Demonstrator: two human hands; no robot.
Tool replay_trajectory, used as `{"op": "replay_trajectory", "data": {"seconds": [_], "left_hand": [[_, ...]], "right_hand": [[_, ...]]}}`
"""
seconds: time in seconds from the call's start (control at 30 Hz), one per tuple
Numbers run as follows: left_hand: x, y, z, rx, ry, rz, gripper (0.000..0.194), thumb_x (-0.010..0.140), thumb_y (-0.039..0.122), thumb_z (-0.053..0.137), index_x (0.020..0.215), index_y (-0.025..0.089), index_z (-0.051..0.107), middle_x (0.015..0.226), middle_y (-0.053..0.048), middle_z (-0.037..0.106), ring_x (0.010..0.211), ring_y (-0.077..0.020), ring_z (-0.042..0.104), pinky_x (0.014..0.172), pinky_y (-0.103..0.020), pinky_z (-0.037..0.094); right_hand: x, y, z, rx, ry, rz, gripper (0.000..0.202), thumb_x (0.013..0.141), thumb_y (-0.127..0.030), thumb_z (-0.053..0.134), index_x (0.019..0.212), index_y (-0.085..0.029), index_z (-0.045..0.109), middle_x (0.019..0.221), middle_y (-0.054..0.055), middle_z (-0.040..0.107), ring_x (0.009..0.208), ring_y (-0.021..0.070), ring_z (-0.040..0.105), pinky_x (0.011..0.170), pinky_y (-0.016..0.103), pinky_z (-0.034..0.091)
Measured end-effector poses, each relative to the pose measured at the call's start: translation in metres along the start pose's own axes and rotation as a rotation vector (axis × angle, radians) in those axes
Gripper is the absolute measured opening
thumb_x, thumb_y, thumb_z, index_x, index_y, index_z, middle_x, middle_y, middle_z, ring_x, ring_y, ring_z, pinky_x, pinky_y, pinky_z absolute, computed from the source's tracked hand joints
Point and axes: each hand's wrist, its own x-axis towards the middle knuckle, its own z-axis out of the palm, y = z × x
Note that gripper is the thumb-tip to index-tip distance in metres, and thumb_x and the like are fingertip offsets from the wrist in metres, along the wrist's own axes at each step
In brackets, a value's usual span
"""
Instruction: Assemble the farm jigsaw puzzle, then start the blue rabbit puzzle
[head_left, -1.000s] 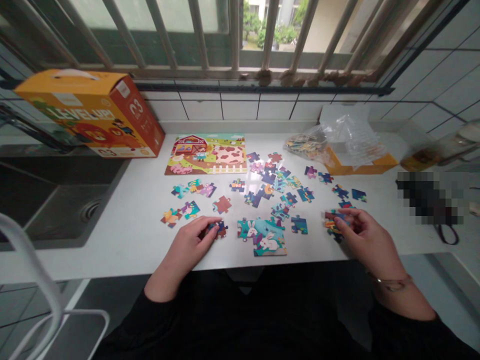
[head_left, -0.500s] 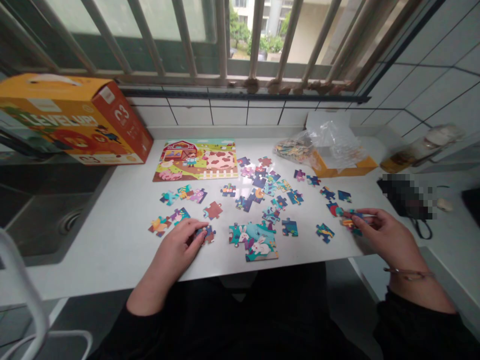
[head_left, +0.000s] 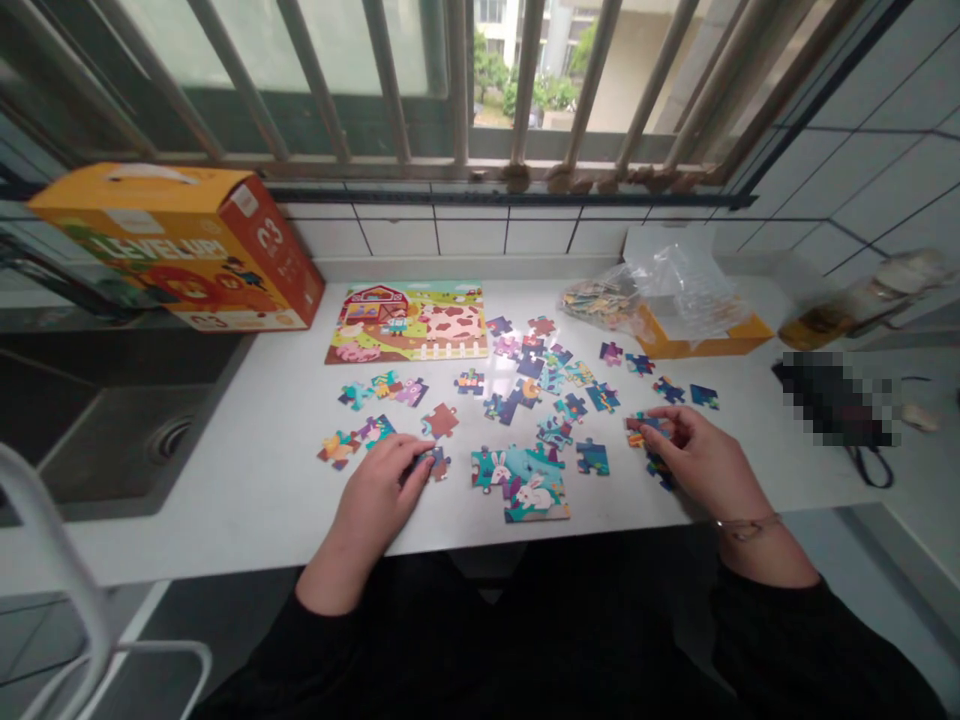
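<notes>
My left hand (head_left: 386, 490) rests on the counter, thumb and fingers closed on the edge of a blue and brown puzzle piece (head_left: 440, 463). My right hand (head_left: 701, 455) pinches a colourful puzzle piece (head_left: 637, 428) with orange and red on it. Under its fingers lies another dark blue piece (head_left: 659, 473), partly covered. Between my hands sits a joined puzzle section (head_left: 536, 483) showing white rabbits on teal. A single blue-green piece (head_left: 592, 457) lies just right of that section. A brown piece (head_left: 439, 420) lies beyond my left fingertips.
Several loose pieces (head_left: 529, 390) spread across the white counter (head_left: 247, 480). Behind them lie a farm picture board (head_left: 409, 322), a plastic bag of pieces (head_left: 600, 297) and an open yellow box (head_left: 705, 335). An orange carton (head_left: 187, 255) stands beside the sink (head_left: 180, 440) at left.
My right hand has moved left across the counter, carrying a puzzle piece toward the rabbit section. My left hand stays at its piece. The whole view has shifted slightly.
</notes>
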Motion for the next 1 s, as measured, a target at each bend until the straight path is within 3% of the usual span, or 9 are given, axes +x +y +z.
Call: {"op": "replay_trajectory", "data": {"seconds": [0.23, 0.43, 0.57, 0.67, 0.8, 0.9, 1.0], "left_hand": [[-0.004, 0.004, 0.003, 0.0, 0.01, -0.024, 0.022, 0.111, 0.035, 0.063, 0.12, 0.025, 0.08, 0.119, -0.011, 0.078, 0.114, -0.0301, 0.073, 0.102, -0.045, 0.058], [-0.006, 0.0, 0.005, 0.008, 0.016, -0.003, 0.021, 0.11, 0.033, 0.064, 0.122, 0.024, 0.079, 0.12, -0.012, 0.077, 0.115, -0.03, 0.073, 0.103, -0.045, 0.058], [-0.007, 0.0, 0.008, 0.03, 0.045, 0.049, 0.02, 0.11, 0.029, 0.063, 0.123, 0.023, 0.077, 0.12, -0.011, 0.076, 0.113, -0.0277, 0.073, 0.1, -0.043, 0.059], [-0.01, -0.001, 0.004, 0.097, 0.132, 0.061, 0.02, 0.111, 0.029, 0.062, 0.123, 0.022, 0.076, 0.12, -0.011, 0.074, 0.115, -0.0281, 0.072, 0.105, -0.045, 0.059], [-0.017, -0.016, -0.016, 0.379, 0.283, -0.136, 0.032, 0.108, 0.036, 0.063, 0.131, 0.015, 0.075, 0.126, -0.019, 0.072, 0.121, -0.0368, 0.068, 0.112, -0.054, 0.055], [-0.025, -0.036, -0.036, 0.573, 0.23, -0.369, 0.055, 0.104, 0.047, 0.063, 0.139, 0.007, 0.072, 0.133, -0.027, 0.068, 0.125, -0.0447, 0.064, 0.113, -0.061, 0.052], [-0.029, -0.054, -0.051, 0.562, 0.156, -0.456, 0.057, 0.103, 0.053, 0.06, 0.134, 0.008, 0.075, 0.13, -0.026, 0.069, 0.125, -0.0445, 0.064, 0.114, -0.06, 0.052]], "right_hand": [[0.002, 0.001, 0.01, -0.23, 0.029, -0.167, 0.067, 0.102, -0.082, 0.054, 0.116, -0.021, 0.079, 0.109, 0.016, 0.078, 0.084, 0.0292, 0.07, 0.078, 0.045, 0.052], [-0.004, 0.002, 0.016, -0.281, 0.058, -0.172, 0.068, 0.104, -0.081, 0.049, 0.114, -0.021, 0.081, 0.115, 0.019, 0.077, 0.107, 0.0356, 0.071, 0.095, 0.051, 0.055], [-0.004, 0.001, 0.019, -0.291, 0.073, -0.158, 0.074, 0.104, -0.085, 0.044, 0.11, -0.021, 0.081, 0.112, 0.018, 0.077, 0.104, 0.0365, 0.071, 0.093, 0.052, 0.056], [-0.004, 0.001, 0.019, -0.297, 0.098, -0.186, 0.073, 0.105, -0.084, 0.043, 0.11, -0.021, 0.079, 0.108, 0.017, 0.076, 0.103, 0.0362, 0.071, 0.093, 0.052, 0.056], [-0.007, 0.001, 0.015, -0.294, 0.136, -0.228, 0.065, 0.106, -0.079, 0.048, 0.115, -0.021, 0.076, 0.11, 0.016, 0.074, 0.106, 0.0357, 0.071, 0.093, 0.049, 0.055], [-0.012, 0.002, 0.009, -0.251, 0.155, -0.223, 0.06, 0.108, -0.073, 0.049, 0.114, -0.02, 0.076, 0.107, 0.014, 0.074, 0.093, 0.0312, 0.069, 0.086, 0.046, 0.055], [-0.018, 0.0, 0.004, -0.216, 0.18, -0.203, 0.055, 0.108, -0.069, 0.05, 0.113, -0.02, 0.077, 0.104, 0.012, 0.073, 0.077, 0.0253, 0.064, 0.079, 0.042, 0.052]]}}
